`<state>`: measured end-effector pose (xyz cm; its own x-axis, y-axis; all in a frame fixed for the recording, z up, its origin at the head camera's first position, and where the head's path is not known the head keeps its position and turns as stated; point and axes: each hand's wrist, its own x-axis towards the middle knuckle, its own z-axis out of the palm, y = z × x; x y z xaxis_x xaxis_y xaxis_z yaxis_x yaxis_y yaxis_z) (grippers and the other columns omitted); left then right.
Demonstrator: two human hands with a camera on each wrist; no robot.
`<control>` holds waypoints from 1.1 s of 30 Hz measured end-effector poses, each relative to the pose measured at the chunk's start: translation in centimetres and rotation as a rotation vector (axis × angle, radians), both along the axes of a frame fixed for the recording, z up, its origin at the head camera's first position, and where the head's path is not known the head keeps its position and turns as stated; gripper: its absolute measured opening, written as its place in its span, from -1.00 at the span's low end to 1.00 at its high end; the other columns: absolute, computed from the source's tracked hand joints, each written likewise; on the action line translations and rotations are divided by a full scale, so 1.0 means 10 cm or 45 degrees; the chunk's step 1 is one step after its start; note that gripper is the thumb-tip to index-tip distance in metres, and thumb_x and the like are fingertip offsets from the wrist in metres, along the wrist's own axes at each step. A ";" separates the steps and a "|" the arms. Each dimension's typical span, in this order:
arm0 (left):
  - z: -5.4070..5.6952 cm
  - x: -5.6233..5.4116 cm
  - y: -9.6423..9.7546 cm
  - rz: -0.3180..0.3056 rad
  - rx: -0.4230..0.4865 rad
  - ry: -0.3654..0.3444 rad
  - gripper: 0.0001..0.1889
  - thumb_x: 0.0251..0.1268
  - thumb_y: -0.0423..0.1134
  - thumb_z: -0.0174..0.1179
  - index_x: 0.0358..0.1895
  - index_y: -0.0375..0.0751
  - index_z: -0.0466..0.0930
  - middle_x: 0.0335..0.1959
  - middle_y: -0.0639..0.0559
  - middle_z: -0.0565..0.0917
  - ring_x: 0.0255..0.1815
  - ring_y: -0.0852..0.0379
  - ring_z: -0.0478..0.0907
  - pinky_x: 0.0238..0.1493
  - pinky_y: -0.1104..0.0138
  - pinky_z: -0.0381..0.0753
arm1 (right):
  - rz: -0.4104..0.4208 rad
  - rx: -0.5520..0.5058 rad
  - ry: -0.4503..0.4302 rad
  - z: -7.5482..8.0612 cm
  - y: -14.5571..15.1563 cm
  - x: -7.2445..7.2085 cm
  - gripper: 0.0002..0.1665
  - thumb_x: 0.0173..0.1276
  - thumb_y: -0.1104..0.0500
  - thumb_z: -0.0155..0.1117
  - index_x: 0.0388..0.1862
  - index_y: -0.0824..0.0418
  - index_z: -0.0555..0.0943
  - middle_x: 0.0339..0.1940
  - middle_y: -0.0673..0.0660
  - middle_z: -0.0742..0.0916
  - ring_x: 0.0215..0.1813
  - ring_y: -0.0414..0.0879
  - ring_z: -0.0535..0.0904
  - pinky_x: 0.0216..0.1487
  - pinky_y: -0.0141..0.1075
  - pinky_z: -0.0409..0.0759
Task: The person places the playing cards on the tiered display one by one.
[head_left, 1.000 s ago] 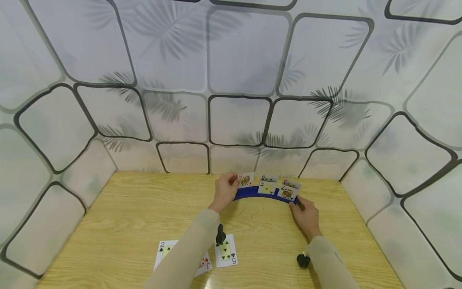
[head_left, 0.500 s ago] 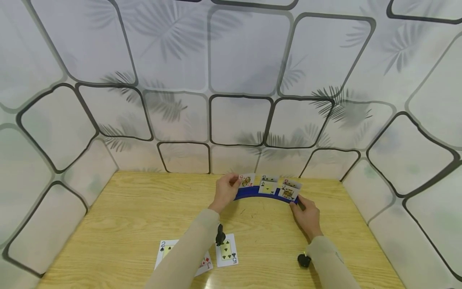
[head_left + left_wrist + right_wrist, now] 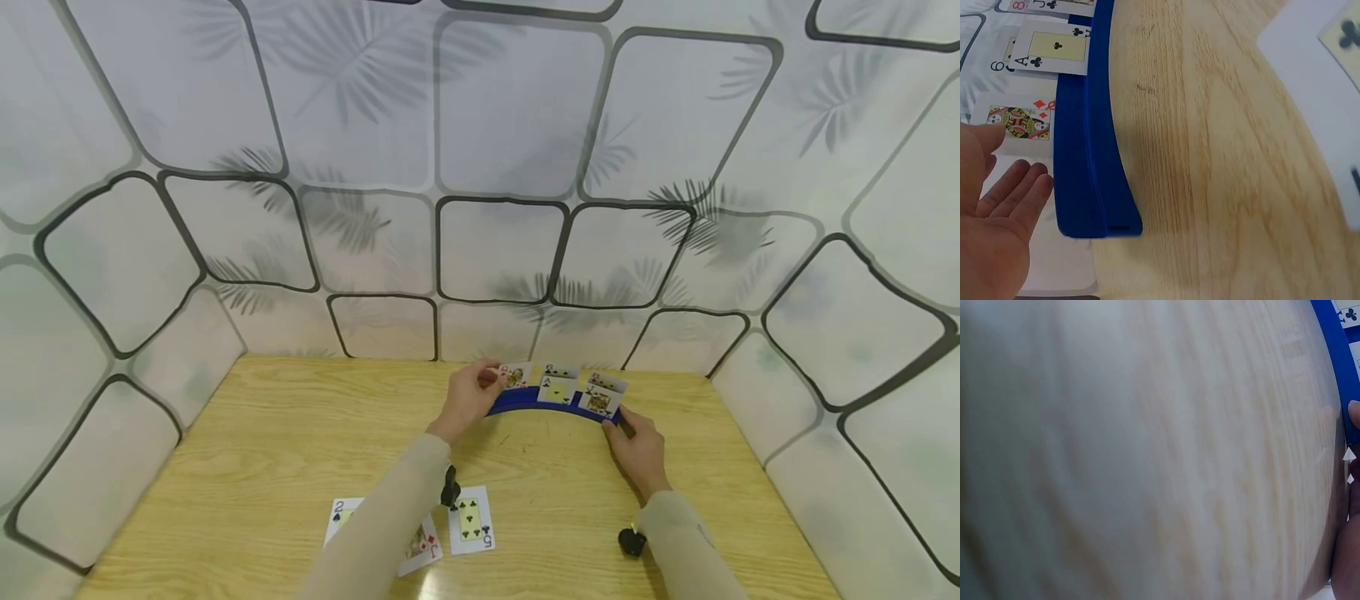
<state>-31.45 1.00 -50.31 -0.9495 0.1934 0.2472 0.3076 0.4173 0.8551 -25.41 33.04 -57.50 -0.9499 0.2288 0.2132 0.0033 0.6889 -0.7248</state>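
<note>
I am looking over a wooden table bearing a blue card holder. My right grip is pinching the holder's right end. My left grip is hovering at the queen of diamonds, three fingers extending apart; I cannot tell if it is pinching. The queen is standing toward the holder's left end, left of the ace.
</note>
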 end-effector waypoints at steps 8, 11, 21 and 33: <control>-0.01 0.08 -0.26 -0.070 -0.073 0.028 -0.58 0.48 -0.17 0.35 0.33 -0.17 0.63 0.02 -0.21 0.76 0.10 -0.17 0.73 0.19 0.00 0.74 | -0.006 0.005 -0.044 0.03 -0.01 0.03 -0.30 0.59 0.04 0.27 0.54 0.40 0.41 0.48 0.51 0.51 0.54 0.42 0.37 0.60 0.25 0.28; -0.02 0.12 -0.37 -0.080 -0.100 0.043 -0.58 0.48 -0.17 0.35 0.32 -0.15 0.63 0.02 -0.21 0.77 0.10 -0.15 0.74 0.18 0.01 0.74 | -0.014 0.013 -0.059 0.03 0.00 0.04 -0.29 0.60 0.02 0.26 0.55 0.39 0.40 0.50 0.50 0.50 0.55 0.42 0.36 0.61 0.25 0.27; -0.03 0.27 -0.77 -0.045 -0.150 0.088 -0.62 0.47 -0.24 0.35 0.28 -0.22 0.64 0.04 -0.35 0.77 0.10 -0.24 0.74 0.19 -0.07 0.73 | 0.003 0.020 -0.049 0.02 0.00 0.01 -0.28 0.59 0.01 0.28 0.54 0.40 0.41 0.47 0.51 0.52 0.53 0.41 0.38 0.59 0.25 0.31; 0.04 0.49 -1.19 0.012 -0.244 0.143 -0.62 0.46 -0.20 0.37 0.25 -0.21 0.66 0.09 -0.25 0.79 0.12 -0.21 0.74 0.16 -0.09 0.72 | -0.012 0.028 -0.038 0.00 0.00 0.01 -0.30 0.59 0.02 0.28 0.54 0.37 0.43 0.46 0.49 0.54 0.53 0.40 0.39 0.58 0.26 0.31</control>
